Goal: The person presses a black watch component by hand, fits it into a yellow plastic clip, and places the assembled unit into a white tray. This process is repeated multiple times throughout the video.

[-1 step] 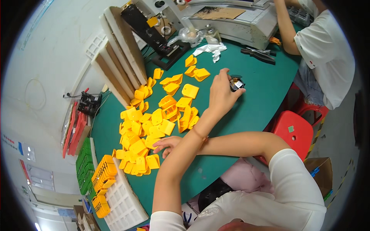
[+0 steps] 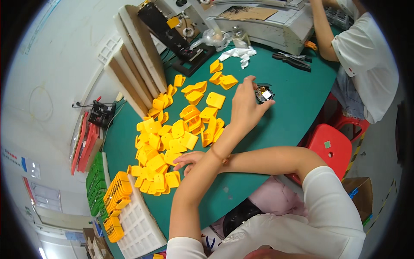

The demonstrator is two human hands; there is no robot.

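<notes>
My left arm reaches across the green table, and my left hand (image 2: 246,105) grips a small round dark case (image 2: 264,93) between thumb and fingers. Its face is uncovered, showing a pale square part inside, with a dark disc-like piece at its upper edge. Beneath the left forearm my right arm crosses to the left. My right hand (image 2: 189,161) rests with fingers stretched out at the edge of a heap of yellow plastic shells (image 2: 156,163), seemingly touching one. The left forearm hides part of that hand. More folded yellow shells (image 2: 215,100) lie left of my left hand.
A white grid tray (image 2: 140,228) with yellow parts (image 2: 117,192) stands lower left, beside green racks (image 2: 95,185). Foam boards (image 2: 138,56) lean behind the heap. Pliers (image 2: 293,62) and a white tissue (image 2: 239,54) lie far off. A co-worker (image 2: 366,60) sits right, beyond a red stool (image 2: 330,146).
The round case in my left hand has tipped slightly, so more of its inside shows. My right hand has stayed by the yellow shells. The whole view has shifted a little.
</notes>
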